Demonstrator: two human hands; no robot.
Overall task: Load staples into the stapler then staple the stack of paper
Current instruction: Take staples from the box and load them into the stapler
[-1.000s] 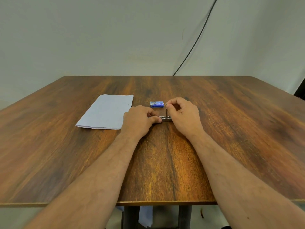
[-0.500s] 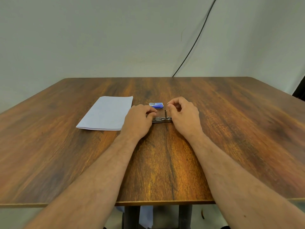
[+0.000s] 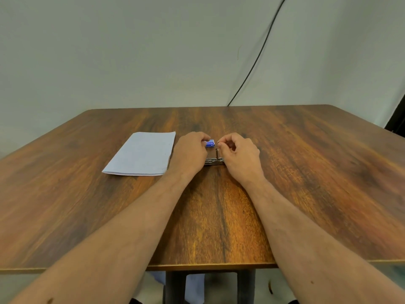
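Note:
A small metal stapler [image 3: 210, 161] lies open on the wooden table [image 3: 219, 216], its top arm standing upright. My right hand [image 3: 240, 157] is beside its right end, with thumb and forefinger pinched at the tip of the upright arm. My left hand [image 3: 190, 152] has reached past the stapler's left end, and its fingertips grip the left side of a small blue staple box [image 3: 211, 143] just behind the stapler. A stack of white paper [image 3: 142, 154] lies flat to the left of my left hand.
A black cable [image 3: 258, 55] runs down the pale wall to the table's far edge. Dark table legs [image 3: 175, 286] show below the near edge. A dark object [image 3: 397, 119] stands at the far right.
My left hand let go of the stapler's left end and moved back onto the blue staple box. My right hand stayed at the upright arm.

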